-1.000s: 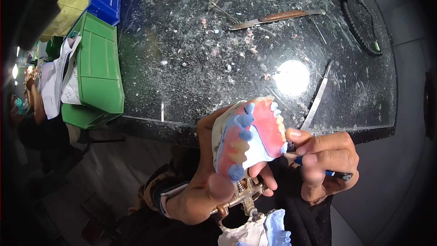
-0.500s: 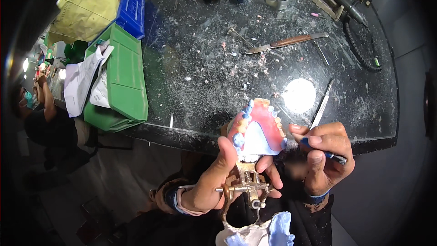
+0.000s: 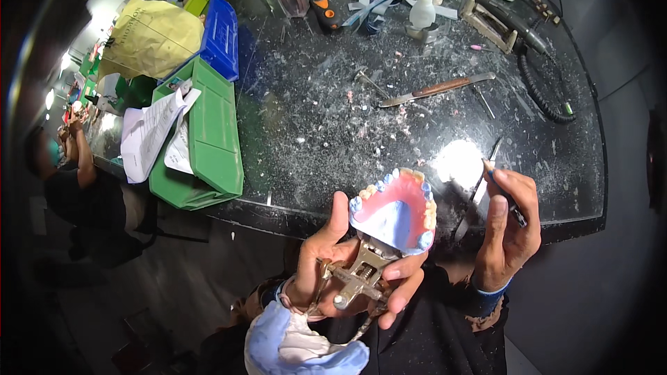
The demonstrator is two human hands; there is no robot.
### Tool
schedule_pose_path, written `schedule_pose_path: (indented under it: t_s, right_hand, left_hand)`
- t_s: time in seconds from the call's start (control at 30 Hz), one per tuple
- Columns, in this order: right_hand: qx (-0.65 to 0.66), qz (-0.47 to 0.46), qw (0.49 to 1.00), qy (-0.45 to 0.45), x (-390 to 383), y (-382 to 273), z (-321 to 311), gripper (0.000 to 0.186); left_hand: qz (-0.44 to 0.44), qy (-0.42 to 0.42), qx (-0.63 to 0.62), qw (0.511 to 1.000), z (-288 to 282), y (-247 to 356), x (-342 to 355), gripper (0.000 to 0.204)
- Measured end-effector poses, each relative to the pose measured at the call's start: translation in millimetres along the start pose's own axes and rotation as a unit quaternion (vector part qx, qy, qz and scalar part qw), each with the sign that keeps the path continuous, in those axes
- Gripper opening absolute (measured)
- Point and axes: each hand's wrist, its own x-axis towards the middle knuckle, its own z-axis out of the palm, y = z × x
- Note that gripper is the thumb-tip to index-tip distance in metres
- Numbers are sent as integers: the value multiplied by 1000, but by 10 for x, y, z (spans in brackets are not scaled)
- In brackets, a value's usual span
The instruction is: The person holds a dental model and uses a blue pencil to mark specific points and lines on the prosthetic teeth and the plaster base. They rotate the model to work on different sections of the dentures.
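My left hand (image 3: 326,250) grips a brass-coloured articulator (image 3: 363,278) from below, its thumb raised at the left. On the articulator's upper end sits a dental model (image 3: 393,212) with a pink wax base, pale and blue teeth and a light blue middle. The other half, a blue and white cast (image 3: 304,342), hangs open toward me. My right hand (image 3: 507,222) holds a dark blue pencil (image 3: 509,201) with a pale tip, raised to the right of the model, apart from it. A metal scalpel (image 3: 496,147) lies behind that hand, partly hidden by it.
The dusty dark bench (image 3: 313,139) carries a wood-handled knife (image 3: 445,85), a handpiece with coiled cord (image 3: 535,69), a squeeze bottle (image 3: 422,10) and straps. At left stand a green bin (image 3: 215,146) and blue bin (image 3: 221,35); beyond them a masked co-worker (image 3: 73,180) sits.
The model has tilted and turned, and the lower cast has swung leftward. My right hand with the pencil has drawn away from the teeth and risen. The view takes in more of the bench's back.
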Motion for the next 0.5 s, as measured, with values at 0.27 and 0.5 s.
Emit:
schedule_pose_path:
  t_s: [0.27, 0.5]
  right_hand:
    - [-227, 37, 971, -56, 133, 10, -18, 32]
    - [-176, 20, 984, -26, 102, 54, -2, 27]
  left_hand:
    - [-36, -35, 93, 994, -68, 24, -71, 84]
    - [-26, 11, 12, 1000, 45, -42, -57, 84]
